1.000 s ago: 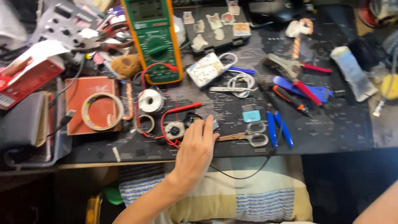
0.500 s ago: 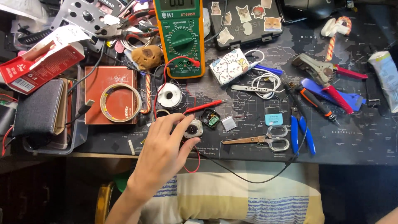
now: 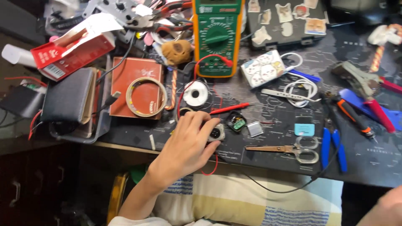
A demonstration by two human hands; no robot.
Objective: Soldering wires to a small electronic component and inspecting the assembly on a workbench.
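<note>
Hand [image 3: 188, 144] now over small grey connector [image 3: 216, 133].

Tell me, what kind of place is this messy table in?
It looks like a home electronics hobby desk. A green and orange multimeter sits at the back, a spool of solder wire lies near it, and pliers and scissors lie on the dark mat. The left hand rests on a small grey part.

Matt black desk mat [image 3: 377, 163], glossy plastic multimeter [image 3: 217, 37], metal scissors [image 3: 289, 150], shiny solder spool [image 3: 196, 93]
</note>
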